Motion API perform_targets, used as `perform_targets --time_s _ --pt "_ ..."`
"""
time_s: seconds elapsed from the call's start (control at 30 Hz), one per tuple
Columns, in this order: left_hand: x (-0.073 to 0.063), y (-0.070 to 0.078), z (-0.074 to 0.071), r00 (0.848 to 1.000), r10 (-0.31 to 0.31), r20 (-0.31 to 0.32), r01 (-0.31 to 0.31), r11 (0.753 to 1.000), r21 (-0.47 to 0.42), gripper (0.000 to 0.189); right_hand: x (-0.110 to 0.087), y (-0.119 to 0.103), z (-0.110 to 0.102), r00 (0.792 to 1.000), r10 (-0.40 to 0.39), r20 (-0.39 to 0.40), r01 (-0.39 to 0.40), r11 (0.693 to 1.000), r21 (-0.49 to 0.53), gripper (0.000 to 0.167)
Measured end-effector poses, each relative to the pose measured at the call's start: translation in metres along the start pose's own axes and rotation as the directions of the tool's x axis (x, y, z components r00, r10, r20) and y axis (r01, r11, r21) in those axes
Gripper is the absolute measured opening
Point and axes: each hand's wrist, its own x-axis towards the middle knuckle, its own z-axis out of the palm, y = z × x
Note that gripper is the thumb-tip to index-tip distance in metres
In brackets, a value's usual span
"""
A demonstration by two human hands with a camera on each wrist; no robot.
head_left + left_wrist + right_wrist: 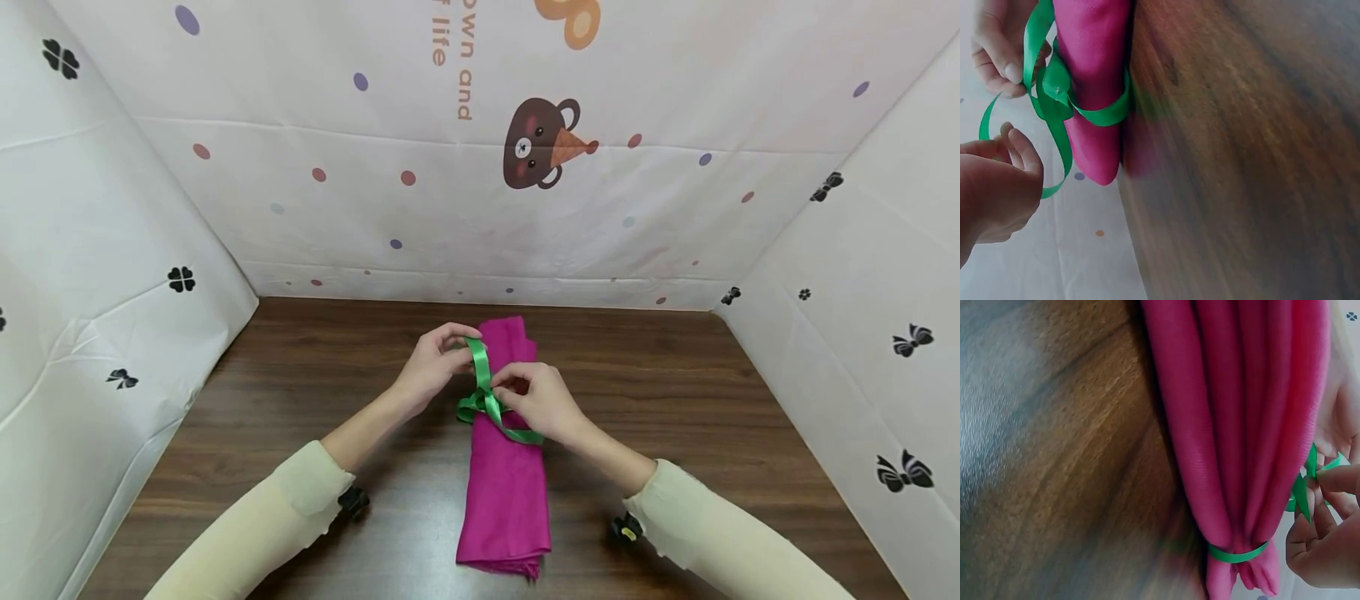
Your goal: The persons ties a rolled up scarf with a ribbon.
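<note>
A magenta folded cloth [504, 500] lies lengthwise on the table, with a green satin ribbon [480, 362] wrapped about its far part. The ribbon crosses itself on top in loops. My left hand [435, 358] pinches an upper stretch of ribbon at the cloth's left edge. From the right, my right hand [543, 404] pinches ribbon close to the crossing. In the left wrist view the left hand [1000, 194] has ribbon running past its fingers. The right wrist view shows the band [1238, 557] drawn round the gathered cloth; the right hand's [1329, 550] grip is partly hidden there.
The dark wooden table [645, 400] extends on both sides of the cloth. White printed sheets [420, 217] stand as walls at the back, left and right. Small black devices [626, 527] sit at both wrists, below the pale sleeves [712, 525].
</note>
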Motion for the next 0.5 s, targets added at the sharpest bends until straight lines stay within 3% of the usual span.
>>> perform_targets --time_s 0.23,0.5 --pt "-0.002 -0.003 -0.006 0.998 -0.061 -0.006 0.061 0.998 0.020 0.022 0.005 0.002 0.004 1.000 0.001 -0.001 -0.001 0.999 -0.035 0.009" --pt "-0.001 -0.008 -0.018 0.987 -0.118 -0.112 0.130 0.986 0.108 0.023 0.006 0.007 0.008 1.000 0.028 0.007 -0.027 0.999 -0.026 0.015"
